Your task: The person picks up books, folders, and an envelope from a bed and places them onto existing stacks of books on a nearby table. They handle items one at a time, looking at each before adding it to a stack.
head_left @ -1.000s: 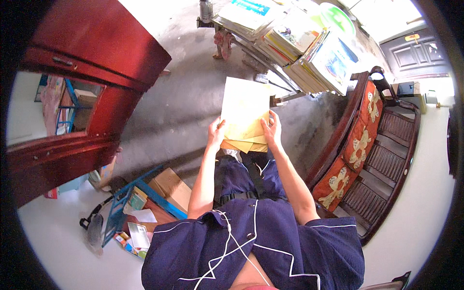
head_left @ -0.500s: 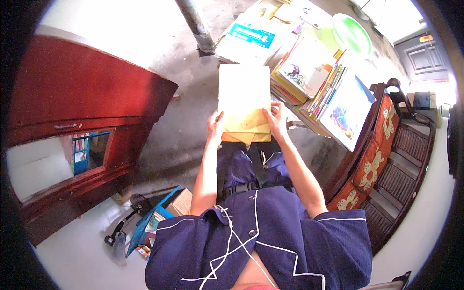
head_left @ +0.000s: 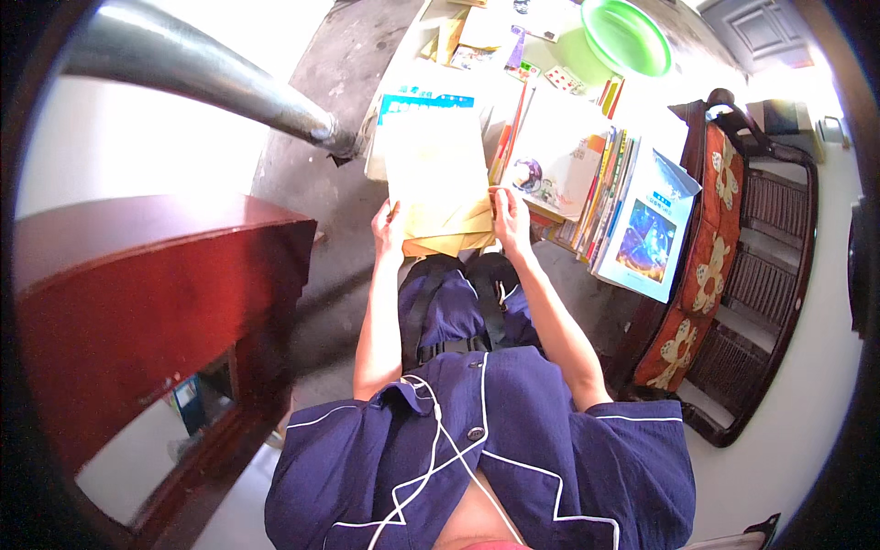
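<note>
I hold a stack of pale yellow paper [head_left: 440, 179] in front of me, its far part bleached by bright light. Folded-looking, uneven layers show at its near edge. My left hand [head_left: 389, 227] is closed on the left edge and my right hand [head_left: 511, 218] on the right edge, thumbs on top. The stack's far end overlaps a white-and-blue book [head_left: 426, 101] on the table. Just right of my right hand lie piled books [head_left: 559, 165], beside a row of thin books and a blue-covered book [head_left: 649, 234].
A green basin [head_left: 628, 37] stands at the table's far right, near loose papers and cards. To the right is a wooden bench [head_left: 770, 247] with orange patterned cushions [head_left: 706, 266]. A dark red cabinet [head_left: 165, 302] stands at left, below a metal pole [head_left: 220, 87].
The view has shifted, bringing the table and pole closer. The paper stack now lies over part of the white-and-blue book. Both hands keep their hold.
</note>
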Tool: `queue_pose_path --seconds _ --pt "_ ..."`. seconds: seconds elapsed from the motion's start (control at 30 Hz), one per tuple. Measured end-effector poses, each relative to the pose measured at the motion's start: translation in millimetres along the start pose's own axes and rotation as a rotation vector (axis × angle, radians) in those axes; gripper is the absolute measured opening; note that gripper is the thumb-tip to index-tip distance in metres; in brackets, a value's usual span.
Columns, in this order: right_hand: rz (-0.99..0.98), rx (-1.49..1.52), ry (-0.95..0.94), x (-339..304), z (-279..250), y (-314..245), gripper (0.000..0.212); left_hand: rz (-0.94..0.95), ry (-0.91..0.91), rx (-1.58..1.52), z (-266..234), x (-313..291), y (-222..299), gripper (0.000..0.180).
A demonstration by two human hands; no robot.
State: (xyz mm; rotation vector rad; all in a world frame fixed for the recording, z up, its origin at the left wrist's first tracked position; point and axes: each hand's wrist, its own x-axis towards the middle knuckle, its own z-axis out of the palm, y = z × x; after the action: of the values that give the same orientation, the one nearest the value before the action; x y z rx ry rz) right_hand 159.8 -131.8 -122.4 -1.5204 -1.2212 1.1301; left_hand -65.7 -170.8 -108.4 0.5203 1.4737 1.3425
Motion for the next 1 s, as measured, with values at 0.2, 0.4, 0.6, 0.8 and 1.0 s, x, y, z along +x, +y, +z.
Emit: queue_pose_path --seconds 0.2,0.4,0.6,0.8,1.0 --pt "-0.196 -0.363 0.159 28 52 2 0.021 0.067 -0.069 0.261 -49 76 23 0.028" --pt "0.142 -0.413 0.055 40 84 6 0.028 0.051 -0.110 0.443 -74 107 35 0.030" --pt "0.186 -0.349 0.117 48 99 -6 0.030 -0.076 -0.100 0.324 -74 124 17 0.030" --pt "0.102 -0.317 0.202 48 91 -4 0.017 -0.035 -0.060 0.313 -74 131 21 0.028" --pt "0.040 -0.415 0.221 44 83 16 0.019 0.001 -0.057 0.367 -67 130 19 0.026"
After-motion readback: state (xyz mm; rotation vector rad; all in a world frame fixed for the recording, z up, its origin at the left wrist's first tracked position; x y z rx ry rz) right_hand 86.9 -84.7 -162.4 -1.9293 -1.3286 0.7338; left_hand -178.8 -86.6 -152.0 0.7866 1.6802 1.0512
